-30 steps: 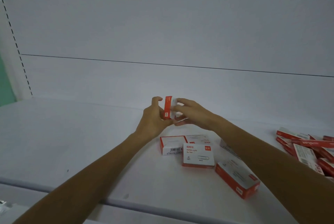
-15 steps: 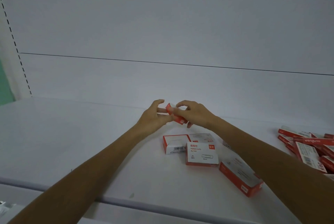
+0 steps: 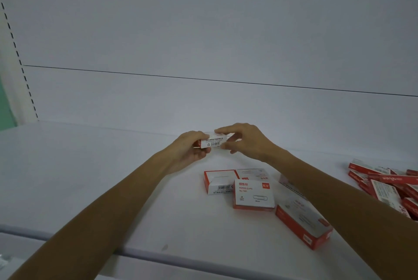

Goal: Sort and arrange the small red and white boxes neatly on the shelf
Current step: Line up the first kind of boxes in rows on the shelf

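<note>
I'm working over a wide white shelf. The largest mass on it is the heap of red and white boxes at the far right, lying across one another at all angles. Nearer the middle a few loose boxes lie flat, touching or overlapping, none squared up with the others. My left hand and right hand are out toward the back of the shelf, each with thumb and fingers curled round one end of the raised box. It lies level between them with its barcode label turned toward me, and it looks clear of the shelf surface. I judge these to be thin printed card cartons of paper clips: light, with a little loose weight inside that can shift. They should be stiff along the edges and corners but easy to dent across the broad faces. The glossy print may be a bit slick on dry fingers, and the end flaps could pop if squeezed. I would hold each box by its two short ends or narrow long sides, pinching gently, and set it down on a broad face or long edge so it sits square.
</note>
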The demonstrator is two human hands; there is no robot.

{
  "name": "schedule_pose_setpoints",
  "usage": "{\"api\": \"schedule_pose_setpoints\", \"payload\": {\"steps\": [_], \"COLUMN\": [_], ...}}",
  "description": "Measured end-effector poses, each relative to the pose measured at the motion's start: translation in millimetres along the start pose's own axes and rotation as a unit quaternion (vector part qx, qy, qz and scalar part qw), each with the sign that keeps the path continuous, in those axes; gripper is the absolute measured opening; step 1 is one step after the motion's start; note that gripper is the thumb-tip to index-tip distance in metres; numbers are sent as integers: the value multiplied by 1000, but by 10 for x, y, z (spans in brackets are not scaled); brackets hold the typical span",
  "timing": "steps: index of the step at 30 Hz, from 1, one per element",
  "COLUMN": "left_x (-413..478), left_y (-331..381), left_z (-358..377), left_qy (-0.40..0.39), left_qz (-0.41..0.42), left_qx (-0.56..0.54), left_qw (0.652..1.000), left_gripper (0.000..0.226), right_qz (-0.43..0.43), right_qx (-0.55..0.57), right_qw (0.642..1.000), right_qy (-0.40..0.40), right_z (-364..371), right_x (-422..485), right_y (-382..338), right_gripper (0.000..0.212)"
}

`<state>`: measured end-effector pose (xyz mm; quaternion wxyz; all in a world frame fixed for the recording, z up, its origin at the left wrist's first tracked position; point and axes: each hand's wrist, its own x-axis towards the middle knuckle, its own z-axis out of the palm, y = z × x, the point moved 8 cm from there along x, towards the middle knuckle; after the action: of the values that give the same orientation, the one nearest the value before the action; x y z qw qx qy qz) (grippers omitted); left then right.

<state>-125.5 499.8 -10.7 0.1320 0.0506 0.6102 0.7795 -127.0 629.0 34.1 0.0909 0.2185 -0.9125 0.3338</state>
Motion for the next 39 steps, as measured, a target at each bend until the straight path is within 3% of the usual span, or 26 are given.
{"api": "schedule_pose_setpoints", "payload": {"steps": [2,3,6,8,13,23,33,39], "left_x": [24,46,81,90,98,190,203,152], "left_y": [-19,-27,5,16,-1,-128,-77,-93], "left_z": [-40,-97,-236,-263,-199,-47,15,44], "left_qy": [4,22,102,129,69,-15,-33,-36], "left_qz": [7,23,94,129,156,108,106,105], "left_qx": [83,178,477,538,520,578,604,601], "left_qw": [996,984,868,823,837,809,789,791], "left_gripper": [11,20,48,47,26,59,51,59], "right_qz": [0,4,36,51,60,86,104,93], "right_qx": [-11,-34,-72,-69,-108,-127,-150,-140], "right_qw": [1000,999,997,996,991,988,983,986], "right_qy": [9,10,-20,-41,-43,10,0,-20], "right_z": [23,34,122,164,128,68,62,91], "right_x": [-12,-23,-64,-80,-21,104,111,83], "right_y": [28,56,195,256,328,539,583,573], "right_gripper": [40,39,32,25,24,20,27,16]}}
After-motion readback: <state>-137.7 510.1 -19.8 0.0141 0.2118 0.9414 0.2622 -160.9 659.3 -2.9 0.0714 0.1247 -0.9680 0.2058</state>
